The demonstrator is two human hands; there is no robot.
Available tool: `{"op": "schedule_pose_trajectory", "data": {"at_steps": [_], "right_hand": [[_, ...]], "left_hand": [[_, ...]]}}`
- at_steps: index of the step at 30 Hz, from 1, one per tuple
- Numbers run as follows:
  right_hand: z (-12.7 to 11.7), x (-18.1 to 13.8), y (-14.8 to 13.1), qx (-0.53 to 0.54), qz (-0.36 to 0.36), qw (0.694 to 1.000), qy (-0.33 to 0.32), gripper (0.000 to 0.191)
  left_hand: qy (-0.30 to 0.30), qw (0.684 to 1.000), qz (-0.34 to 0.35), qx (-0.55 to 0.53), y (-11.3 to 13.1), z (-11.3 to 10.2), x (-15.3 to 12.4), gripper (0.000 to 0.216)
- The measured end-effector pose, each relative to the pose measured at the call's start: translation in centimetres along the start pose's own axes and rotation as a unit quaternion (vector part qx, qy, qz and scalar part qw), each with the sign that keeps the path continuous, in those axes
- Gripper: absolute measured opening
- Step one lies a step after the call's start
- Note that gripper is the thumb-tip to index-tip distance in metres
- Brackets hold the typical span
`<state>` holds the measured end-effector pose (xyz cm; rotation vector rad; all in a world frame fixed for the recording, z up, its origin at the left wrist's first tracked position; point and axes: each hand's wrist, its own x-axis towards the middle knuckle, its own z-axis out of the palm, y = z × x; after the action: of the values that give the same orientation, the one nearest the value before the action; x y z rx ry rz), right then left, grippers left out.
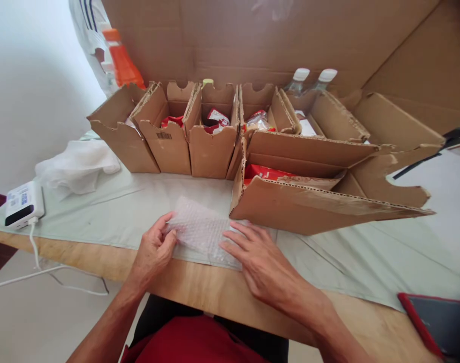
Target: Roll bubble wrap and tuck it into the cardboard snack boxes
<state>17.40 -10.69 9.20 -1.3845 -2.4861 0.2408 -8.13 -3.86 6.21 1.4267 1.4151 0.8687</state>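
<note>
A clear sheet of bubble wrap (pixel 199 227) lies on the pale green cloth near the table's front edge. My left hand (pixel 156 247) pinches its left edge between thumb and fingers. Spread out flat, the fingers of my right hand (pixel 256 252) rest on the sheet's right end. Just beyond the right hand stands a long cardboard box (pixel 309 206), turned sideways, with a red packet (pixel 267 173) inside it.
Behind stands a row of open cardboard boxes (pixel 210 151) holding small packets. A white power bank (pixel 24 204) with a cable and a white plastic bag (pixel 78 166) sit at left. An orange bottle (pixel 124 60) stands behind. A red-edged dark device (pixel 437 322) lies at right.
</note>
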Motion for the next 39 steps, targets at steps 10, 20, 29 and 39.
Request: {"op": "schedule_pose_trajectory", "data": {"at_steps": [10,20,29,39], "right_hand": [[2.9,-2.6,2.8,-0.063,0.039,0.996,0.047,0.059],[3.4,0.2,-1.5,0.096,0.018,0.984,0.147,0.027],[4.1,2.9,-1.9,0.252,0.143,0.954,0.084,0.026],[4.3,0.2,-1.1,0.067,0.114,0.966,0.224,0.032]], "left_hand": [[-0.023,0.957,0.103,0.272,0.9,-1.6,4.5,0.044],[-0.019,0.934,0.224,0.278,3.7,-0.2,7.4,0.056],[-0.117,0.953,0.241,0.144,-0.7,-0.6,-2.7,0.038],[-0.021,0.943,0.227,0.240,-2.2,1.1,-1.2,0.044]]}}
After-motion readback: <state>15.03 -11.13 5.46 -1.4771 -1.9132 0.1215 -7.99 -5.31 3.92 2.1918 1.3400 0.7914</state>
